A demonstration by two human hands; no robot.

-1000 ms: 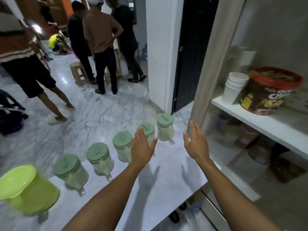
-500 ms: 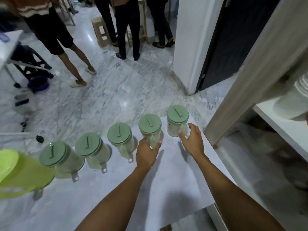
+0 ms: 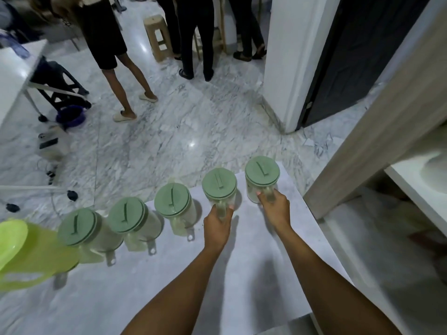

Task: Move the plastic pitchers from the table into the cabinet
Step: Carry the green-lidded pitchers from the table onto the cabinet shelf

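Left hand (image 3: 217,227) curls round the clear handle of the fourth pitcher (image 3: 219,183). Right hand (image 3: 275,210) grips the handle of the fifth pitcher (image 3: 262,170) in the same way. Both pitchers stand upright on the white marbled table (image 3: 169,291), long axis vertical and sage-green lids on top. Their handles point back toward the person.

From the left along the row, a lime-green pitcher (image 3: 26,255) sits at the table's edge, blurred. Next come the first pitcher (image 3: 77,226), the second pitcher (image 3: 125,213) and the third pitcher (image 3: 172,200). These three are upright, close together and untouched, with their handles toward the near edge. The two held pitchers follow, at the far right corner of the table. Just beside that corner stands the open cabinet (image 3: 358,151), with its white shelf (image 3: 416,189) further right.
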